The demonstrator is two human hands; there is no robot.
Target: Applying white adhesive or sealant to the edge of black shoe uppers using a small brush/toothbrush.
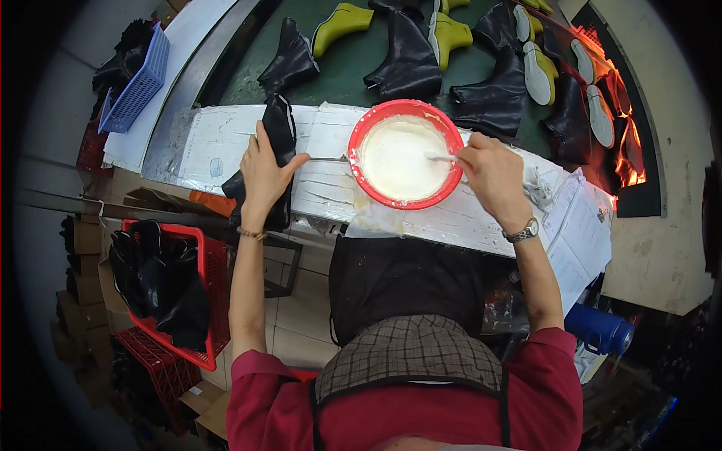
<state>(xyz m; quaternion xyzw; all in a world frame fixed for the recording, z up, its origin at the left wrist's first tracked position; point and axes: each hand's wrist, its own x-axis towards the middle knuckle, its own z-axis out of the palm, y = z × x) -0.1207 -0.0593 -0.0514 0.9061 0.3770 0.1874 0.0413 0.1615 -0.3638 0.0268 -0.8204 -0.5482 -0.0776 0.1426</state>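
Under my left hand (265, 171), a black boot (281, 124) lies at the left end of the white work board (320, 184). The fingers lie along the boot's left side and the thumb stretches across it to the right, so the hand grips it. My right hand (490, 174) pinches a light-coloured stick-like tool, perhaps a brush (439, 156). Its far end dips into thick white liquid (402, 154), and I cannot make out the tip. A red bowl (353, 167) holds the liquid, with white smears on its rim.
Beyond the board, a green conveyor belt (331, 84) carries several black boots (406, 60) and yellow boot forms (341, 26). Orange light glows in an opening (630, 150) at right. Left stand a blue basket (143, 79) and a red crate (214, 301) of black boots. Papers (583, 233) hang at right.
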